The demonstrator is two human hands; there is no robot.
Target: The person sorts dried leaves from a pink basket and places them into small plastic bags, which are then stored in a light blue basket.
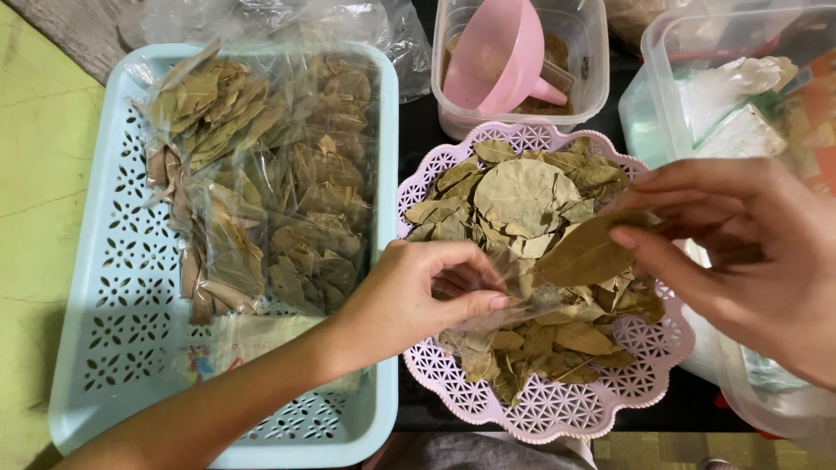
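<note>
A dark tabletop (416, 130) carries a pale blue perforated tray (104, 287) at the left, a pink lattice basket (557, 409) just beside it, a clear tub (522, 113) behind the basket, and a larger clear container (662, 52) at the right edge.

- The dried leaf (585, 252) in my fingers looks matt, papery and brittle.
- The small bag (488, 305) I pinch is thin, clear, glossy plastic film.
- The pink basket (557, 409) is smooth, pierced plastic.
- The blue tray (96, 348) is matt plastic.
- The pink funnel (501, 52) is glossy plastic.
</note>
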